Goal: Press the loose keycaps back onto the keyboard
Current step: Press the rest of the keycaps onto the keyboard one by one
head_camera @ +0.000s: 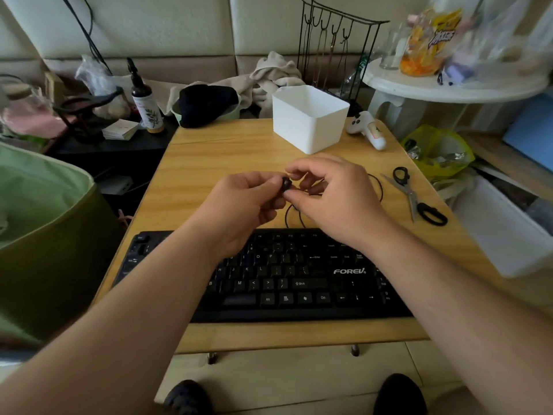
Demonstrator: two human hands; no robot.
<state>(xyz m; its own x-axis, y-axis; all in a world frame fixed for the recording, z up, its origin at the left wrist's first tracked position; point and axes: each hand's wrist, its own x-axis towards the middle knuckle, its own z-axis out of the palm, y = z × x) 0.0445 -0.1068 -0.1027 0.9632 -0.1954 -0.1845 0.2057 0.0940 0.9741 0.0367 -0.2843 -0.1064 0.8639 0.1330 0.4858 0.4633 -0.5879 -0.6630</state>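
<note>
Across the wooden counter [209, 151] we have the black keyboard [269, 283] lying along the near edge, partly under our forearms, and most of the keys we can see look seated; the left part is hidden by our arm, so we cannot tell how many gaps are left there or anywhere else. Above the keyboard's far edge we hold one keycap [286, 184] up in the air, clear of the board: our left hand [242, 205] curls round it and pinches it at the fingertips, while our right hand [332, 193] meets it from the other side, thumb and forefinger closed on the same small piece. We judge that this keycap is being turned or checked for its proper way up, so the pressing itself is not yet done for it, and we see no other loose caps on the wood. A thin black cable [378, 187] loops behind our hands. Farther back stands a white plastic bin [308, 121], with a white game controller [366, 128] just beside it and black-handled scissors [416, 196] lying open to the right. Round the counter the room is crowded: padded wall panels, a wire hanging rack [335, 40], a white side shelf [449, 85] with snack bags, a spray bottle [146, 100], and a green fabric bag [45, 235] at our left.
</note>
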